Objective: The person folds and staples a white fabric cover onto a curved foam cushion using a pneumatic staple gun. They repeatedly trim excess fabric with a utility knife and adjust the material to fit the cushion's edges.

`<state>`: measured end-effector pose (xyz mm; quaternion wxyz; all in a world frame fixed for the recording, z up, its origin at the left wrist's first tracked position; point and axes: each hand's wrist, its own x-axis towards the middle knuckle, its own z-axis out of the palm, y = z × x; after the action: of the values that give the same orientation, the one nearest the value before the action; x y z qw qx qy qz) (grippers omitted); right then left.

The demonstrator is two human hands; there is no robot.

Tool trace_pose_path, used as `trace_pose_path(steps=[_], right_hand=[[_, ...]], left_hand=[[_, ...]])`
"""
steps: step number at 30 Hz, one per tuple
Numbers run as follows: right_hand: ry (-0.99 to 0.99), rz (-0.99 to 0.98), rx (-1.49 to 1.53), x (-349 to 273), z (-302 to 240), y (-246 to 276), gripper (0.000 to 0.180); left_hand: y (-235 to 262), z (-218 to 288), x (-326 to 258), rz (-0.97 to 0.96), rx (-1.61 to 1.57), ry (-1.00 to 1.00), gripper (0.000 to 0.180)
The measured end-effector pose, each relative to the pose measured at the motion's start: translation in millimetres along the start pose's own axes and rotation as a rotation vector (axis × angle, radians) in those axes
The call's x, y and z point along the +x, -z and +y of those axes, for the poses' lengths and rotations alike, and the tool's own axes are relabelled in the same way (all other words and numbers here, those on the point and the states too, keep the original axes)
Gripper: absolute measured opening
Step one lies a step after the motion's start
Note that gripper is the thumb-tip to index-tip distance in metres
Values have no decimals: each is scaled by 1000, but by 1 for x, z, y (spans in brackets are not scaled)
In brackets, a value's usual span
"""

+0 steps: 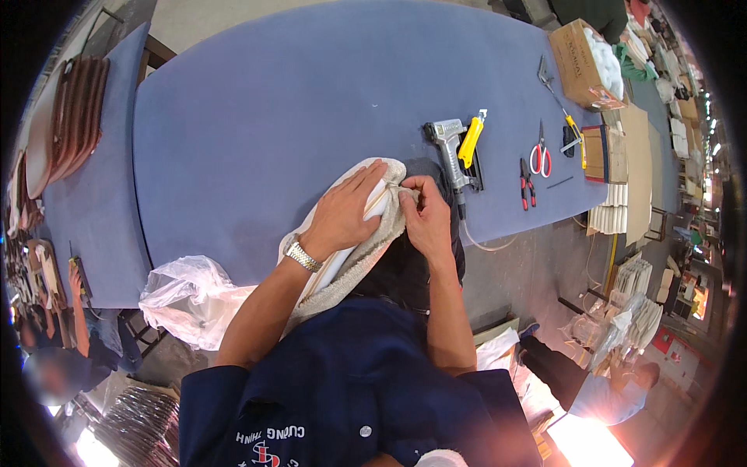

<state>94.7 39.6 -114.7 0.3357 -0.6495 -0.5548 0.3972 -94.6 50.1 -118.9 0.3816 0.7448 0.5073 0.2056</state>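
Note:
A long padded piece, white inside and wrapped in light beige textured fabric (330, 300), leans across my lap against the table edge. My left hand (341, 214) lies flat on it with fingers stretched out; a metal watch is on that wrist. At the far end, my right hand (426, 219) pinches the edge of the fabric between thumb and fingers. Just right of my hands, a silver staple gun (447, 140) rests on the table with a yellow utility knife (471, 142) lying against it. The underside of the padded piece is hidden.
On the blue table (264, 117), scissors (538, 159), red-handled pliers (527, 187) and a cardboard box (580, 66) lie to the right. A clear plastic bag (191, 300) hangs at the left front edge. Stacked brown panels (74, 117) stand far left. Other people work on both sides.

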Motion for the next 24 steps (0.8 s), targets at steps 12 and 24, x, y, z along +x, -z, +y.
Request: trace_pose_path(steps=[12,24], right_hand=[[163,20,-223,7,-14,-14,16],[-3,8,67,9,3,-11,14]], left_hand=[[-9,-5,-3,58,40,-22,83],[-5,-4,0,74,-32,3,78]])
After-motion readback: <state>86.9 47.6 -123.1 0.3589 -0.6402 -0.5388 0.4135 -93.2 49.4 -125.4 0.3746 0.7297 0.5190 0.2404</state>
